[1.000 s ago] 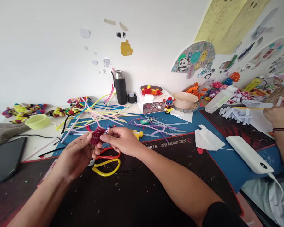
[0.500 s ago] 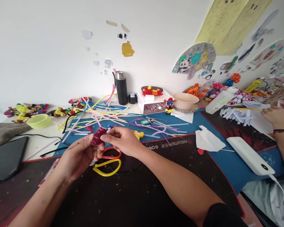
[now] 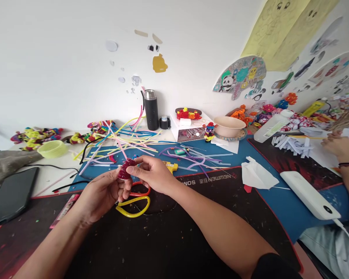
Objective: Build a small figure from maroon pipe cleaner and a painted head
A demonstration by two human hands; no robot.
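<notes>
A small dark red, glittery piece (image 3: 125, 169) is pinched between my two hands above the black mat (image 3: 163, 236). My left hand (image 3: 101, 190) has its fingers closed on its left and lower side. From the right, my right hand (image 3: 151, 174) grips it with thumb and fingertips. Scissors with red and yellow handles (image 3: 133, 206) lie on the mat just under my hands. Behind the piece spread many coloured pipe cleaners (image 3: 119, 145). The yellow tool (image 3: 171, 167) beyond my right hand is partly hidden.
A phone (image 3: 13, 195) lies at the left. Along the wall stand a black thermos (image 3: 151, 110), a white box (image 3: 192, 133) and a beige bowl (image 3: 229, 128). At right are white tissue (image 3: 257, 174), a white power bank (image 3: 310, 195) and another person's hands (image 3: 339, 145).
The view has shifted slightly. Both hands still hold the dark red piece, which is turned a little, and the fingers of my left hand have shifted slightly around it.
</notes>
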